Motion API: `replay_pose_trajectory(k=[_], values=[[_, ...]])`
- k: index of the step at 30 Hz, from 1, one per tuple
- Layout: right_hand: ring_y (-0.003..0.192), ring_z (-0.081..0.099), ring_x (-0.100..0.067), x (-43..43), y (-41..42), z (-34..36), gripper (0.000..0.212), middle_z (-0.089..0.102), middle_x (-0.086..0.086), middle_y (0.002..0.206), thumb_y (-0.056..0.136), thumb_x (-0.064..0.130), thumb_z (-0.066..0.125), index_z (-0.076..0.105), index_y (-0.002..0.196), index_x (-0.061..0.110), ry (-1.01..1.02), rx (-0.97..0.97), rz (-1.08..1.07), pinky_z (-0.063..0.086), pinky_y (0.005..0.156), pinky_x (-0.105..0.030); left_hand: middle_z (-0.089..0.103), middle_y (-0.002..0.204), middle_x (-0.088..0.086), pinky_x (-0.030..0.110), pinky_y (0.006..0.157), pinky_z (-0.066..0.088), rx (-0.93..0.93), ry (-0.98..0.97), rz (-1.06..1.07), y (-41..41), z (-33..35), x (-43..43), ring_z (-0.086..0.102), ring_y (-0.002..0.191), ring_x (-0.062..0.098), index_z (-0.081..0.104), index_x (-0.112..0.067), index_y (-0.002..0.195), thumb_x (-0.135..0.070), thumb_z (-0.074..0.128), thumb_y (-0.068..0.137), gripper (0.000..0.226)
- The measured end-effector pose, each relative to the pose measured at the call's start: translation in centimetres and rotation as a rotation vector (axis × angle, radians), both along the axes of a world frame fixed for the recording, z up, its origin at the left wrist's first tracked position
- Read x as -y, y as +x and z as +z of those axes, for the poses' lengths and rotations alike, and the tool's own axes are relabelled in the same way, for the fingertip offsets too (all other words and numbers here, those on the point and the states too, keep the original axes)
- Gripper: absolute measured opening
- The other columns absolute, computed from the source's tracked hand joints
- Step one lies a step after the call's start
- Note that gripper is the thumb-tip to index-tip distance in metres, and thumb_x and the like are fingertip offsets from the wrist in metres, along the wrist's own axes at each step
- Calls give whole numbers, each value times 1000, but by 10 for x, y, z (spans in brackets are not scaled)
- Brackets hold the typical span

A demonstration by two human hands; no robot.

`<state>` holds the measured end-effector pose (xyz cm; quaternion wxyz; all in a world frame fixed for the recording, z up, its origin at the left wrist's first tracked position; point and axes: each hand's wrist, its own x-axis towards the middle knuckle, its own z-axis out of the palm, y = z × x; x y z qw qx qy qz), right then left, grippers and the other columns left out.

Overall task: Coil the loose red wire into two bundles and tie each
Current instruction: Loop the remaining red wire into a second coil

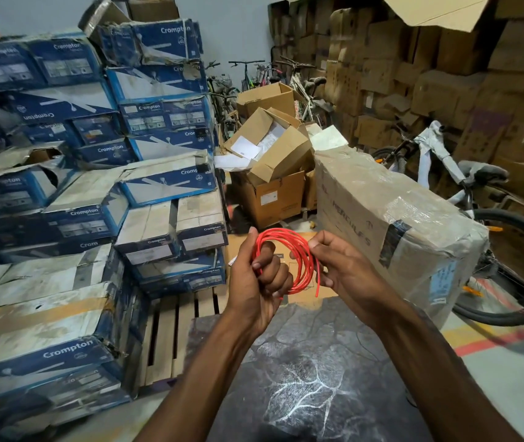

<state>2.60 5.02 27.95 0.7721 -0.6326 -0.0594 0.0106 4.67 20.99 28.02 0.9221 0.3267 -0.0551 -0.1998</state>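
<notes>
A coil of red wire (299, 250) with several loops hangs in the air in front of me. My left hand (259, 277) grips the coil's left side, fingers curled through the loops. My right hand (337, 264) pinches the right side of the coil between thumb and fingers. A short free end of the wire (318, 282) hangs down just left of my right palm. No second bundle shows in the head view.
Stacks of blue and white cartons (94, 186) rise on the left over a wooden pallet (171, 339). A large wrapped box (391, 224) stands to the right, with a bicycle (490, 237) behind it. A dark patterned mat (311, 378) lies below my arms.
</notes>
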Motion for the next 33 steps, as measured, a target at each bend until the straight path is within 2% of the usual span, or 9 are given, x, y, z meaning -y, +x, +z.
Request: replay_pose_trajectory(k=[3,6,9,13,18,22,25,29,33], values=[[67,41,-8,7,0,-5,12,55,-1,81,94,31,64,62,84,26,-55,19,13,30,54,-24,13,41,-5,23,39,10,-20,9,34,-1,-1,5,6,40,12,36,-21,56,-48,39,104,55],[66,36,-7,12,-2,-8,14,52,7,74,99,30,63,57,88,22,-115,40,12,31,55,-20,19,41,-6,24,38,10,-37,28,58,-2,-4,10,12,36,8,37,-21,59,-48,38,105,53],[64,40,-4,18,-4,-7,18,69,-1,85,96,33,61,55,92,17,-159,59,42,33,56,-17,20,43,-6,21,35,16,-43,49,83,-2,-7,15,19,34,6,37,-20,63,-47,37,106,50],[66,45,-3,27,-2,-10,11,75,4,87,103,21,58,52,95,16,-195,53,57,34,55,-16,22,45,-6,20,34,25,-39,70,78,-4,-9,23,22,35,7,39,-20,67,-48,36,106,49],[69,50,-4,35,4,-17,22,71,0,89,87,34,73,56,89,20,16,17,28,35,53,-14,30,51,-4,24,53,47,-30,134,46,0,-14,27,35,45,10,47,-14,77,-43,35,107,43],[63,48,-1,44,9,-26,17,70,-2,88,88,22,69,54,90,15,88,-31,18,32,49,-14,41,57,1,29,64,55,-51,257,15,6,-14,18,48,56,17,54,-7,86,-26,34,110,37],[63,48,-2,43,12,-40,15,71,-3,90,87,19,70,55,89,16,176,-116,17,30,47,-14,39,58,-1,31,69,51,-120,280,19,11,-16,20,45,54,13,54,-8,86,-21,32,110,35],[56,41,-2,37,12,-62,18,68,-2,93,82,17,72,56,87,18,315,-240,-17,27,46,-16,29,59,-4,23,53,40,-187,250,50,16,-28,32,29,47,8,48,-16,77,-38,40,108,39],[59,47,-4,41,0,-91,33,64,-4,98,76,24,84,57,95,20,453,-261,-79,31,47,-17,25,55,-6,22,46,28,-206,260,54,20,-47,54,24,38,5,43,-19,75,-31,43,107,35]])
